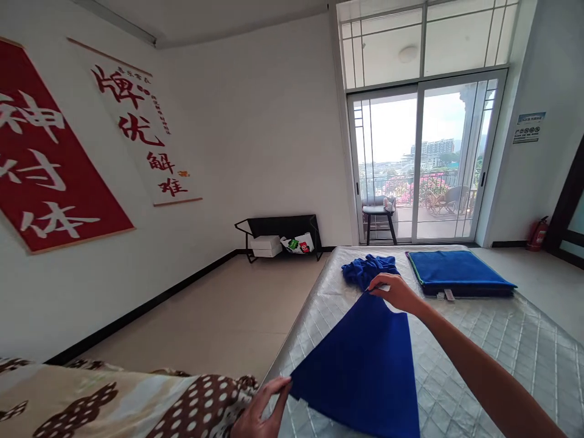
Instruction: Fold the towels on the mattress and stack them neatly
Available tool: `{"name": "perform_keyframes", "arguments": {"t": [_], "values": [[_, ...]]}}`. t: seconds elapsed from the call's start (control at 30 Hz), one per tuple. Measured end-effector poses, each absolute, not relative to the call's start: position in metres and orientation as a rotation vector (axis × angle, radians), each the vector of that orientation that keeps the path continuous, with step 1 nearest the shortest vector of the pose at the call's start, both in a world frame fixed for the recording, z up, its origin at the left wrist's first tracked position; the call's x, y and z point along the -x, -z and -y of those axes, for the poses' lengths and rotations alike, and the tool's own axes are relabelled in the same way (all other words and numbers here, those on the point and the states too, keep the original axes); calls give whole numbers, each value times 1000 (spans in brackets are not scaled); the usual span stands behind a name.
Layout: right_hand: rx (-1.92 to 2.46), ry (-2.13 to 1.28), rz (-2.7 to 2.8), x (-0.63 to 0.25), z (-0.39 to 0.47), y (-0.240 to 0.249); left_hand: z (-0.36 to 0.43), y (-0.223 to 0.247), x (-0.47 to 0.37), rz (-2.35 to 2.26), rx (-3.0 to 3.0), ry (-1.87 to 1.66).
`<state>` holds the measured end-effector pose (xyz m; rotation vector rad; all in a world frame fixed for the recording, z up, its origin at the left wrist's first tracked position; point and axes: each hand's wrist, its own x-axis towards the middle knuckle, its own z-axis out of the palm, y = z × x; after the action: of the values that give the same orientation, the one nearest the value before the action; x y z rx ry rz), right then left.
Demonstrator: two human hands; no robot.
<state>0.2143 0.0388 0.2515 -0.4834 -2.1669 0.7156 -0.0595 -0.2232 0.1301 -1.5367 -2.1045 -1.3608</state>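
Note:
A blue cloth is stretched between my two hands above a silver quilted surface. My left hand, low in the view, pinches its near left corner, close to a small pale tag. Farther off, my right hand is closed on another corner and lifts it, so the cloth slopes down toward me. Just behind the right hand lies a crumpled heap of blue cloth. To its right is a neat stack of folded blue cloths with white tags at its front edge.
The silver quilted mattress fills the lower right. A brown patterned blanket lies at lower left. Against the wall stands a black rack with white boxes. Sliding glass doors are at the back; a fire extinguisher stands right.

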Motion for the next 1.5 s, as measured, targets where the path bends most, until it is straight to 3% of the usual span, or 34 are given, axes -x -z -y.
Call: {"name": "perform_keyframes", "arguments": {"t": [0.27,0.5,0.93,1.5], "values": [[572,-703,1911,-309,-13,-303,208,-275,41,1625,1795,1021],[538,-647,1834,-353,13,-319,180,-337,28,1229,1710,908],[511,-404,1965,-391,51,-331,169,-363,-5,1275,1817,922],[573,-521,1868,-407,57,-333,171,-374,-11,1442,2112,1207]]}}
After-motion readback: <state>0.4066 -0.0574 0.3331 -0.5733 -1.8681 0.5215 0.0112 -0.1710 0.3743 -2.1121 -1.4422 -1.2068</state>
